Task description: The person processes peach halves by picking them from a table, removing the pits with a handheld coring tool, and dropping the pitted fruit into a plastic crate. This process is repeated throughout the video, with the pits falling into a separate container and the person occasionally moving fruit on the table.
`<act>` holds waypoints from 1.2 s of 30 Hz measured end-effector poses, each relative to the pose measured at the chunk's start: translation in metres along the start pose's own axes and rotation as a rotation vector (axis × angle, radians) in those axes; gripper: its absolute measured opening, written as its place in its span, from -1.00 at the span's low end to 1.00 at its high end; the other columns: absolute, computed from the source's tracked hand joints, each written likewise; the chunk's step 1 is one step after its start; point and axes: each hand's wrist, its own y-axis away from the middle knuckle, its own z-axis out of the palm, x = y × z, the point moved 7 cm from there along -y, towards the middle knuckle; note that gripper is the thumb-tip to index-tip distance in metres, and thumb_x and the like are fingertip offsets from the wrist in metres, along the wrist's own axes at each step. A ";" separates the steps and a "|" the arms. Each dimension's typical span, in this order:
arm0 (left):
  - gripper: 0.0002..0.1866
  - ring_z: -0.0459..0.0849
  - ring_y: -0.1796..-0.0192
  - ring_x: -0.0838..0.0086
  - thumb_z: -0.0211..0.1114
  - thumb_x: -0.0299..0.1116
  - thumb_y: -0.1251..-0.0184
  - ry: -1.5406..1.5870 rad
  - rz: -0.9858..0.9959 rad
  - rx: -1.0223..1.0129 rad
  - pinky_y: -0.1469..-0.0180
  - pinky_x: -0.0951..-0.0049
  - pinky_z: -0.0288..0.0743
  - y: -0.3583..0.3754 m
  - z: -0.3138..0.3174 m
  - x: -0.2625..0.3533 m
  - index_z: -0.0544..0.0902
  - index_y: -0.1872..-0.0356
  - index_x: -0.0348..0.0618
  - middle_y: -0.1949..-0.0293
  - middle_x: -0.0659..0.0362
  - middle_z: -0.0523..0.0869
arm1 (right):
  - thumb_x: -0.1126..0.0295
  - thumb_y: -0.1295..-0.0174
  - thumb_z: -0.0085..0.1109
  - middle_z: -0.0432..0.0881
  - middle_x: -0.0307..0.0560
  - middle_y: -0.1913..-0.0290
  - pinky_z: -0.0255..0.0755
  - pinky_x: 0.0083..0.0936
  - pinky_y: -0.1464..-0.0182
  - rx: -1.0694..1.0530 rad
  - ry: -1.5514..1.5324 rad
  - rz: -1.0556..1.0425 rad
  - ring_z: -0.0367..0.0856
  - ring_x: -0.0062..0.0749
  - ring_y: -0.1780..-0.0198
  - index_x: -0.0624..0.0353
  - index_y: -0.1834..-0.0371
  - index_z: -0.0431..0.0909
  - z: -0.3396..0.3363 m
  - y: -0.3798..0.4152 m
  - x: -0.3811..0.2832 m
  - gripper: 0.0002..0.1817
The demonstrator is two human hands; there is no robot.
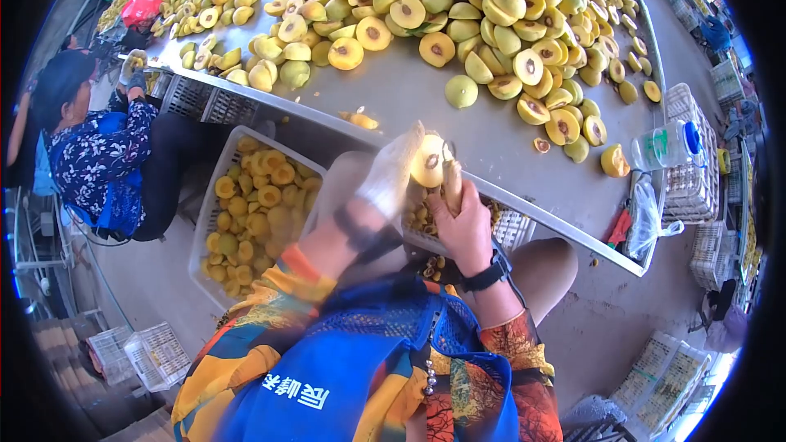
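My left hand [391, 173], in a white glove, is closed around a halved yellow peach [426, 165] with its cut face and brown centre showing. In my bare right hand [467, 233] is a pitting tool with a tan handle [453, 184]. Its thin metal end meets the right edge of the peach half. Both hands are above the near edge of the metal table [352, 106], which bears a large heap of peach halves [491, 8]. Beneath my hands, a white crate [514, 229] holds small brown and yellow pieces.
Left of my legs stands a white crate [214, 151] of hollowed peach halves [254, 221]. A person [98, 139] works at the table's left side. On the right are a clear plastic jar with a blue lid [667, 147], a plastic bag [645, 217] and stacked crates [692, 188].
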 end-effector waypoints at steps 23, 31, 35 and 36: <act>-0.72 0.61 0.25 0.55 0.20 -0.26 -0.27 -0.600 -0.002 -0.362 0.22 0.59 0.52 -0.009 0.024 0.015 0.58 0.21 -0.32 0.30 0.16 0.63 | 0.40 -0.12 0.05 0.53 0.31 0.50 0.42 -0.12 0.35 -0.158 0.001 0.019 0.54 0.24 0.37 0.26 0.30 0.35 0.018 0.018 0.012 -0.83; -0.73 0.60 0.34 0.54 0.23 -0.24 -0.27 -0.116 -0.013 0.056 0.31 0.58 0.49 0.001 0.007 0.009 0.59 0.21 -0.27 0.34 0.18 0.64 | 0.42 -0.14 0.04 0.52 0.21 0.54 0.44 -0.27 0.38 -0.114 -0.133 -0.034 0.56 -0.01 0.51 0.29 0.32 0.37 0.031 0.014 0.010 -0.85; -0.74 0.57 0.37 0.58 0.21 -0.24 -0.27 -0.342 0.204 0.119 0.34 0.60 0.46 0.006 0.018 0.015 0.61 0.24 -0.26 0.36 0.21 0.65 | 0.46 -0.15 0.00 0.52 0.01 0.56 0.44 -0.37 0.37 -0.353 -0.482 0.373 0.56 -0.31 0.50 0.29 0.30 0.39 0.046 0.026 0.016 -0.88; -0.74 0.56 0.37 0.59 0.20 -0.24 -0.27 -0.377 0.219 0.096 0.34 0.61 0.45 0.005 0.019 0.013 0.61 0.25 -0.26 0.36 0.22 0.65 | 0.47 -0.15 -0.01 0.51 -0.04 0.57 0.43 -0.43 0.42 -0.317 -0.478 0.339 0.54 -0.38 0.53 0.27 0.30 0.40 0.045 0.026 0.017 -0.89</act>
